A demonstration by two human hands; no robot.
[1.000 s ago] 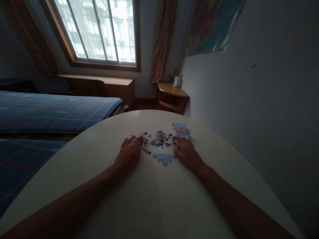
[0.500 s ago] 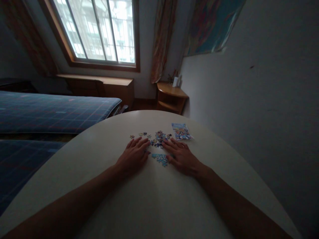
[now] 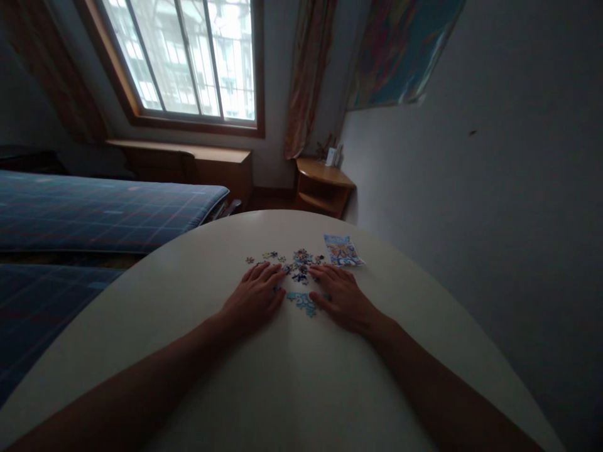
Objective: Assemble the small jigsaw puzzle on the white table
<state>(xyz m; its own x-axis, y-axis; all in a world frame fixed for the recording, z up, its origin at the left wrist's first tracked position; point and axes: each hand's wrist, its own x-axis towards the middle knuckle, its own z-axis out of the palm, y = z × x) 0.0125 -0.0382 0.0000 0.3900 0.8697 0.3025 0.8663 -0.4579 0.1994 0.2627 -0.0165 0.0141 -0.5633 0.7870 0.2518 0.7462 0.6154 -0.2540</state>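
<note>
Loose jigsaw puzzle pieces (image 3: 301, 272) lie in a heap between my hands, with several more scattered to the left. Closer to me is a joined light-blue puzzle section (image 3: 301, 301) with white lettering or shapes. My left hand (image 3: 257, 292) rests palm down at the left of the heap, fingers stretched out, the tips beside the pieces. Flat on the right side lies my right hand (image 3: 342, 295), fingers extended; its fingertips touch the heap's edge and its thumb reaches the right edge of the joined section. Pieces under the palms are partly hidden.
A small colourful picture sheet (image 3: 343, 250) lies beyond my right hand on the round white table (image 3: 292, 389). To the left stands a bed with a plaid mattress (image 3: 108, 213). A wooden corner shelf (image 3: 325, 172) and a wall (image 3: 471, 207) are beyond the table and to the right.
My right hand has shifted slightly left, its thumb now further over the joined section. The left hand stays nearly in place. Some pieces in the heap have moved a little.
</note>
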